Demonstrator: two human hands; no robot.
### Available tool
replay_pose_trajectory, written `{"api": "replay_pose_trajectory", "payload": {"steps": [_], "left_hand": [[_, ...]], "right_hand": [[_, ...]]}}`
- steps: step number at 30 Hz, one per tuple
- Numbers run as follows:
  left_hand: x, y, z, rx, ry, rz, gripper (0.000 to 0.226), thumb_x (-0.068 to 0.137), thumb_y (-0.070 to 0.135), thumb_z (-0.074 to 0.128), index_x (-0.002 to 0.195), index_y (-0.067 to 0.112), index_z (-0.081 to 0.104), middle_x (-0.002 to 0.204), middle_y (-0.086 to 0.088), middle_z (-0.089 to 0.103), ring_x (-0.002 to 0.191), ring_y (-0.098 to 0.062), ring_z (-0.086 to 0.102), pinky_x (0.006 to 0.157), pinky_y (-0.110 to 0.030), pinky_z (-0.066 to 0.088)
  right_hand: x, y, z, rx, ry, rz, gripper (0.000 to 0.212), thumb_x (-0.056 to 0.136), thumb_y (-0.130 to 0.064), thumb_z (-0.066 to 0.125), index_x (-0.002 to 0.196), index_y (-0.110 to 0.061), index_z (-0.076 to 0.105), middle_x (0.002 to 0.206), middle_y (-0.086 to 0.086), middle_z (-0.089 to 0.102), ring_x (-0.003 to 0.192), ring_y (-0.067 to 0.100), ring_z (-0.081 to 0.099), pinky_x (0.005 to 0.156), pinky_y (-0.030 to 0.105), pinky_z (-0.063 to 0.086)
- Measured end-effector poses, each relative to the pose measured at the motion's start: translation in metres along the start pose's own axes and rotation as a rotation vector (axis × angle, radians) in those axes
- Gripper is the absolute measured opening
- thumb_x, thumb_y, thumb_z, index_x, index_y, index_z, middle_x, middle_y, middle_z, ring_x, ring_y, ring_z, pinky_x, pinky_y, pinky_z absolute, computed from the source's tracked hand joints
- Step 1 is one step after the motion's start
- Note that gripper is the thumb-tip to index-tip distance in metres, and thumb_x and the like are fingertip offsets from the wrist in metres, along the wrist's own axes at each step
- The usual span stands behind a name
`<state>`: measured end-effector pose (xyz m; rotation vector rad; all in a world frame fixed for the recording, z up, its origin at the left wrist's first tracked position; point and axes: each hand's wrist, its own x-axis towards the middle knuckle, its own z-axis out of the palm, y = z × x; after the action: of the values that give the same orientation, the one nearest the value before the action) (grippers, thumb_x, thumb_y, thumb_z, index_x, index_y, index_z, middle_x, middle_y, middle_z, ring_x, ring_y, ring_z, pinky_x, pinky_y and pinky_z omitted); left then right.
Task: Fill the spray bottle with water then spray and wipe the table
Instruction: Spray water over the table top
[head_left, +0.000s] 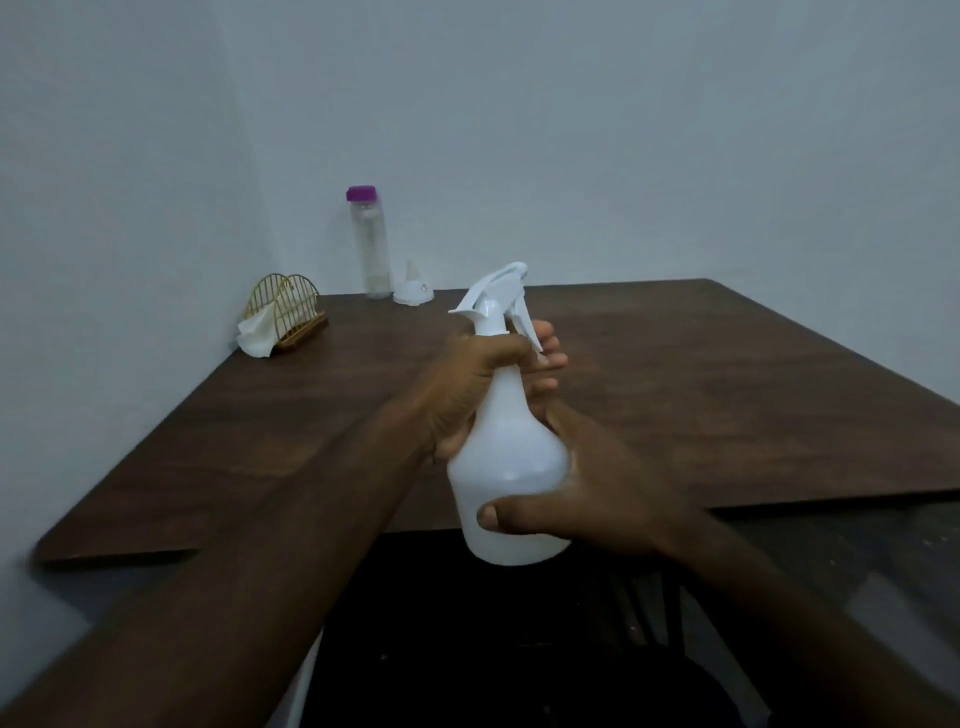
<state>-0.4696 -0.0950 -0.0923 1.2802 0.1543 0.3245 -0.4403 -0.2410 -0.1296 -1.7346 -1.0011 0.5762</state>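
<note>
White plastic spray bottle (506, 457) is held upright in mid-air over the near edge of the desk (675, 389), approx. centre of view, w/ both hands on it. Left hand (467, 395) is wrapped round the neck just below the trigger head; its fingers (548, 345) curl closed round the far side, tips showing past the neck next to the trigger lever. Right hand (602, 493) cups the lower body from the right side; thumb lies across the front of the body, remaining fingers are hidden behind the bottle, so grip is closed on the body. Nozzle points away from the camera, slightly left. Bottle body is opaque; fill level cannot be told. Desk top is dark wood-grain, set into a wall corner. At the far left corner: clear bottle (370, 249) w/ purple cap, standing upright, and a white funnel (412, 288) just beside it on the right. Nearer, along the left wall: gold wire holder (288, 312) w/ white tissue (257, 335) hanging out of it.
</note>
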Motion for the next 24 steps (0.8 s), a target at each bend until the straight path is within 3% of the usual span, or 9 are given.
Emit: {"api": "replay_pose_trajectory", "payload": {"steps": [2,5,7,9,11,15,18,20,24], "left_hand": [[-0.009,0.001,0.002,0.036,0.058,0.002,0.035,0.078,-0.009,0.052,0.112,-0.005,0.06,0.103,-0.018,0.064,0.099,-0.03,0.068,0.087,-0.037,0.055],[-0.022,0.001,0.005,0.074,0.14,-0.039,0.027,0.083,-0.012,0.046,0.105,-0.003,0.059,0.097,-0.016,0.06,0.091,-0.028,0.065,0.087,-0.035,0.054],[-0.029,-0.001,0.006,0.06,0.197,-0.067,0.025,0.082,-0.01,0.045,0.1,-0.001,0.059,0.091,-0.014,0.06,0.087,-0.025,0.064,0.085,-0.031,0.055],[-0.042,-0.011,0.013,0.066,0.223,-0.065,0.024,0.082,-0.01,0.043,0.098,-0.001,0.058,0.086,-0.012,0.059,0.085,-0.024,0.063,0.082,-0.029,0.055],[-0.058,-0.021,0.023,0.114,0.24,-0.044,0.022,0.083,-0.009,0.043,0.096,0.0,0.058,0.082,-0.011,0.058,0.085,-0.024,0.062,0.082,-0.03,0.055],[-0.081,-0.036,0.029,0.198,0.309,-0.079,0.017,0.078,-0.004,0.049,0.09,0.001,0.059,0.079,-0.013,0.057,0.078,-0.025,0.061,0.075,-0.032,0.055],[-0.095,-0.038,0.034,0.265,0.355,-0.112,0.037,0.067,0.0,0.055,0.104,-0.003,0.059,0.083,-0.015,0.06,0.074,-0.025,0.065,0.081,-0.039,0.056],[-0.101,-0.037,0.04,0.303,0.372,-0.095,0.034,0.067,-0.002,0.055,0.1,-0.002,0.06,0.085,-0.016,0.061,0.078,-0.027,0.066,0.089,-0.043,0.055],[-0.104,-0.037,0.05,0.371,0.386,-0.087,0.058,0.048,0.007,0.058,0.105,0.002,0.061,0.093,-0.017,0.063,0.086,-0.027,0.066,0.089,-0.046,0.056]], "right_hand": [[-0.009,0.008,0.007,0.032,0.044,-0.005,0.071,0.066,-0.036,0.089,0.126,-0.03,0.051,0.105,-0.012,0.067,0.089,-0.014,0.063,0.071,0.01,0.052],[-0.033,0.019,0.033,0.314,0.125,0.009,0.063,0.068,-0.028,0.09,0.12,-0.031,0.054,0.11,-0.005,0.071,0.096,0.007,0.071,0.077,0.029,0.06],[-0.044,0.028,0.051,0.427,0.214,0.021,0.067,0.065,-0.03,0.091,0.121,-0.03,0.054,0.111,-0.005,0.07,0.096,0.009,0.071,0.075,0.027,0.059],[-0.058,0.036,0.064,0.41,0.24,0.008,0.079,0.059,-0.034,0.094,0.126,-0.029,0.052,0.116,-0.005,0.069,0.101,0.009,0.07,0.081,0.031,0.06],[-0.071,0.045,0.07,0.395,0.206,-0.008,0.082,0.06,-0.034,0.094,0.13,-0.024,0.054,0.121,0.0,0.068,0.108,0.016,0.068,0.09,0.043,0.058],[-0.101,0.046,0.074,0.433,0.108,-0.024,0.042,0.078,-0.013,0.083,0.117,-0.016,0.068,0.11,0.005,0.075,0.102,0.022,0.072,0.091,0.046,0.057],[-0.117,0.042,0.079,0.49,0.08,-0.002,0.03,0.081,-0.011,0.08,0.108,-0.021,0.072,0.105,0.004,0.076,0.097,0.021,0.073,0.091,0.047,0.058],[-0.122,0.042,0.082,0.518,0.09,0.004,0.03,0.08,-0.013,0.081,0.107,-0.021,0.072,0.104,0.005,0.076,0.096,0.022,0.073,0.09,0.048,0.058],[-0.129,0.048,0.087,0.588,0.122,0.013,0.054,0.071,-0.025,0.088,0.119,-0.019,0.065,0.109,0.007,0.075,0.099,0.026,0.072,0.088,0.053,0.057]]}}
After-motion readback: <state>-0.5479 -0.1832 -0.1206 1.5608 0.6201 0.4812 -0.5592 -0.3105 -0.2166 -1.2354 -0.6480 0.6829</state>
